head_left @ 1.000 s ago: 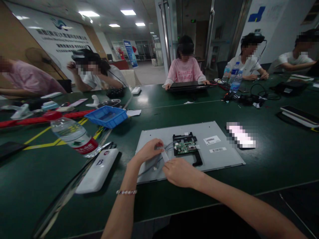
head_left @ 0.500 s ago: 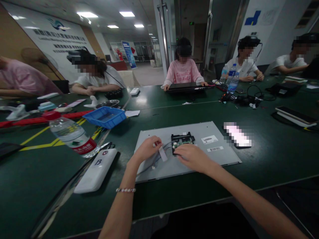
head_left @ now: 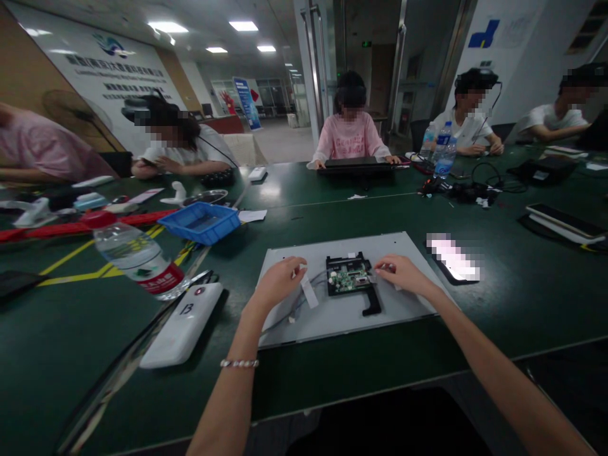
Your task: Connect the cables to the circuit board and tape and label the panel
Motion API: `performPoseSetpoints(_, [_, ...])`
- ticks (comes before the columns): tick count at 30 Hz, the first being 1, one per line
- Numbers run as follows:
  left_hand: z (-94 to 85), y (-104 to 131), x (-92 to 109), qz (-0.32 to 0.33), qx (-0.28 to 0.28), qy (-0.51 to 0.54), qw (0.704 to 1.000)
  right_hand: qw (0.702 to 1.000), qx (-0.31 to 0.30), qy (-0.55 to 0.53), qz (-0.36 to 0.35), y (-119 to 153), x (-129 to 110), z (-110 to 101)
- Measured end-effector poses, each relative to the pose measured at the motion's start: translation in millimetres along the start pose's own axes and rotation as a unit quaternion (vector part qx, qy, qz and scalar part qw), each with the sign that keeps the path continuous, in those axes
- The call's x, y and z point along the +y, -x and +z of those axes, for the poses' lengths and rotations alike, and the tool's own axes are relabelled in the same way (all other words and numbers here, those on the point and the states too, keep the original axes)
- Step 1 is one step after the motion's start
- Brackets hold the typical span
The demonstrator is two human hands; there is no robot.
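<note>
A flat grey panel (head_left: 327, 318) lies on the green table, with a green circuit board (head_left: 346, 278) in a black bracket (head_left: 373, 301) at its middle. My left hand (head_left: 282, 282) is over the panel's left part, its thumb and fingers pinched on the upper end of a white strip (head_left: 310, 294). Grey cables (head_left: 300, 303) run beside the strip toward the board. Just right of the board is my right hand (head_left: 401, 273), fingers drawn together near the bracket's edge; whatever is between the fingertips is too small to name.
Left of the panel are a white power bank (head_left: 183, 326), a tilted water bottle (head_left: 142, 259) and a blue tray (head_left: 202, 221). A lit phone (head_left: 453, 258) lies to the right. Several people sit around the table (head_left: 380, 367).
My right hand has moved right, off the board, uncovering the board and the bracket's lower arm. My left hand is nearly where it was. A person at the left has raised their hands.
</note>
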State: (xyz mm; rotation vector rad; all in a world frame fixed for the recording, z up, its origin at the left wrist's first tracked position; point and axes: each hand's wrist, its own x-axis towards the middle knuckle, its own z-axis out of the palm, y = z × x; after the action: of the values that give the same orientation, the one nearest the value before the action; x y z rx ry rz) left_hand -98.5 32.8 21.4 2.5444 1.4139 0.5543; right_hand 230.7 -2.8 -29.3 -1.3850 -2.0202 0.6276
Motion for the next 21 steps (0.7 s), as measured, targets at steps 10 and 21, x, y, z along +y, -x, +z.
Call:
performPoseSetpoints(10, [2.6, -1, 8, 0.021, -0.064, 0.033, 0.997, 1.0, -0.009, -0.014, 0.0, 1, 1, 0])
performPoseSetpoints(21, [9.8, 0, 17, 0.037, -0.149, 0.093, 0.984, 0.981, 0.104, 0.11, 0.118, 6, 48, -24])
